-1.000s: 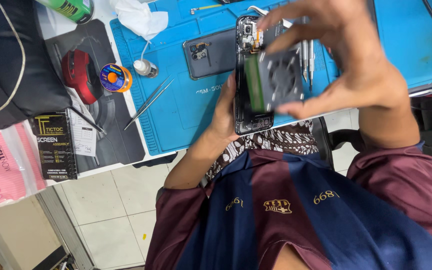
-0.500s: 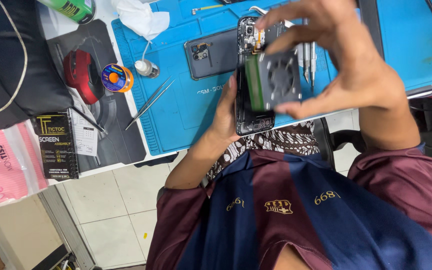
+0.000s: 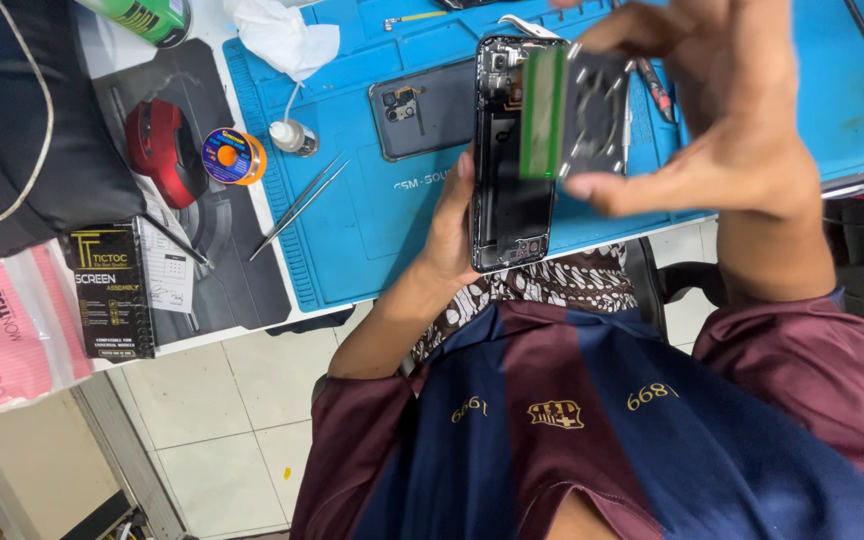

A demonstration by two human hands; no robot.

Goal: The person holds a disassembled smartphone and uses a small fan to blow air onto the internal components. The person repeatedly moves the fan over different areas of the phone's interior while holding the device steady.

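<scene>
Head view shows us a black rectangular box (image 3: 110, 290) with yellow and white print lying at the left edge of the desk (image 3: 202, 330), a small white printed sheet (image 3: 167, 275) just beside it, and pink plastic packets (image 3: 2, 335) further left. A green can (image 3: 147, 15) sits at the top left, a round blue and orange spool (image 3: 233, 156) beside a red device (image 3: 159, 150) on the dark pad, and tweezers (image 3: 297, 205) lie on the blue mat (image 3: 372, 220), near a grey phone back cover (image 3: 427, 108). We see the opened phone (image 3: 510, 160) held upright above the mat, its inner side facing us; the left hand (image 3: 452, 215) grips its left edge, fingers wrapped behind it and thumb at the rim. The right hand (image 3: 712, 130) is raised just beside the phone, thumb below and fingers above pinching a small dark square module with a green edge (image 3: 577, 112), which overlaps the phone's upper right. Both forearms rise from maroon sleeves.
</scene>
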